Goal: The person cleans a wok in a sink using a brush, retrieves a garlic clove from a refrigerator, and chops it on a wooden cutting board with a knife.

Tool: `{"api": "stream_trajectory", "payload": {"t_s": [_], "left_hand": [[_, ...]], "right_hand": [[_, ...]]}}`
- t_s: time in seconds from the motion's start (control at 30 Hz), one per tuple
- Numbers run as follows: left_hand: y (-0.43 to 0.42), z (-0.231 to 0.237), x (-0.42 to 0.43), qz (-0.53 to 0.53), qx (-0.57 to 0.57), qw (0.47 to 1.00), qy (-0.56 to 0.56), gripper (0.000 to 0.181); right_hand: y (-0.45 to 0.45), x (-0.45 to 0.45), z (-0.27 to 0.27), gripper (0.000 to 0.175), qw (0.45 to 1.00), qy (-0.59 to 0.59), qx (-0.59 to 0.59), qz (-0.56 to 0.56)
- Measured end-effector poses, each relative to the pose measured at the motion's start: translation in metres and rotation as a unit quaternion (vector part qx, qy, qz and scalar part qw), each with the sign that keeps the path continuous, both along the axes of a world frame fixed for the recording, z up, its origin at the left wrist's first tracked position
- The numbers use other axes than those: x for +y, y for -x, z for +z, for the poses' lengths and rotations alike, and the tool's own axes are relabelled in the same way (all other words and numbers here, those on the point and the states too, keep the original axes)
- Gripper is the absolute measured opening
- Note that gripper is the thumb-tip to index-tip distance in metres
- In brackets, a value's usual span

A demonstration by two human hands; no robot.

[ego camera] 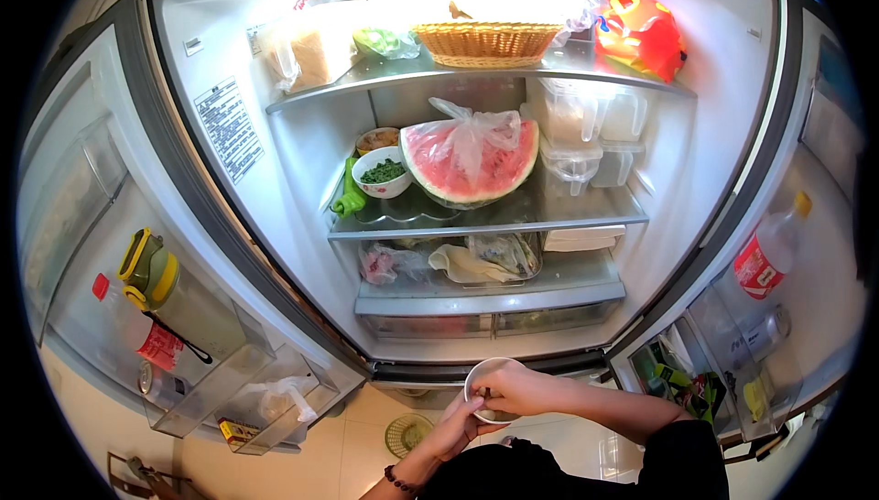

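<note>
Before me stands an open refrigerator. My left hand [457, 424], with a beaded bracelet at the wrist, holds a white bowl [496, 362] below the fridge's front edge. The fingers of my right hand [507, 390] reach inside the bowl among small pale pieces; whether they grip one cannot be told. On the middle shelf, a cut watermelon [474, 163] under clear plastic sits beside a bowl of chopped greens [382, 180] and green peppers [350, 198]. Lidded plastic containers [573, 115] are stacked at that shelf's right.
Both fridge doors stand open, with bottles such as a green one with a yellow lid [154, 273] and a red-labelled one [766, 259] in their racks. A wicker basket [489, 43] rests on the top shelf. A green plastic basket [407, 435] is on the tiled floor.
</note>
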State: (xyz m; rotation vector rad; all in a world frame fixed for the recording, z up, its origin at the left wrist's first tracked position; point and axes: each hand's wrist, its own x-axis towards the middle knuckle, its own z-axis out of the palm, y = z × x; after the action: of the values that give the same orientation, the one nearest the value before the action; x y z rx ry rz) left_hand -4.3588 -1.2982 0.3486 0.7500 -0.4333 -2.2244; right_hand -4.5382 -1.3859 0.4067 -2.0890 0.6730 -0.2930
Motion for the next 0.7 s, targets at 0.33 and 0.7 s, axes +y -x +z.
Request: {"api": "stream_trajectory", "payload": {"t_s": [0.33, 0.7], "left_hand": [[0.0, 0.003, 0.006, 0.009, 0.003, 1.0, -0.016, 0.055], [-0.009, -0.005, 0.007, 0.03, 0.008, 0.999, 0.01, 0.06]], "right_hand": [[0.001, 0.001, 0.011, 0.028, 0.996, -0.064, 0.059, 0.006], [0.0, -0.015, 0.029, 0.022, 0.989, -0.129, 0.077, -0.006]]}}
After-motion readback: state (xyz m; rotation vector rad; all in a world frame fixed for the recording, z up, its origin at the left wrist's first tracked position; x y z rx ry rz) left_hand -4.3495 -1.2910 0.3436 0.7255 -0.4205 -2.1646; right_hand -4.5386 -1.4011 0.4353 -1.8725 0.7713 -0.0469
